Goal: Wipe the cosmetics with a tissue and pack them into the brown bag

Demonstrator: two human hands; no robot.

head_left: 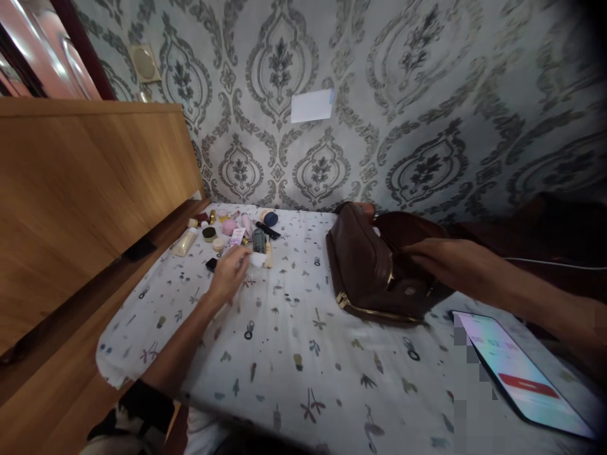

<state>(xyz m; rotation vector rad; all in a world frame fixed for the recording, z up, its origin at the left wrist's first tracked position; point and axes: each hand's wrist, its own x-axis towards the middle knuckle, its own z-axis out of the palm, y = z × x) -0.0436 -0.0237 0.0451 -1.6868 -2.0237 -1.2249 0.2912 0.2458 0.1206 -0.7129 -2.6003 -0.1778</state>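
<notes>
My left hand point(231, 272) is closed at the near edge of a group of small cosmetics, its fingertips on a small white item point(257, 260). Beside that item lie a dark grey-green container point(258, 241) and a slim beige tube point(268, 252). On the right, a dark brown leather bag point(360, 265) with a gold zipper rests on the patterned white cloth point(284, 354). My right hand point(429, 254) reaches over the bag's opening, fingers pressed together at its inner edge; whatever they hold is hidden.
Around the cosmetics are a cream tube point(185, 242), a pink round item point(229, 227) and a black object point(211, 265). A lit phone point(521, 373) lies at the right. Wooden furniture point(95, 189) stands left; a patterned wall point(322, 170) rises behind.
</notes>
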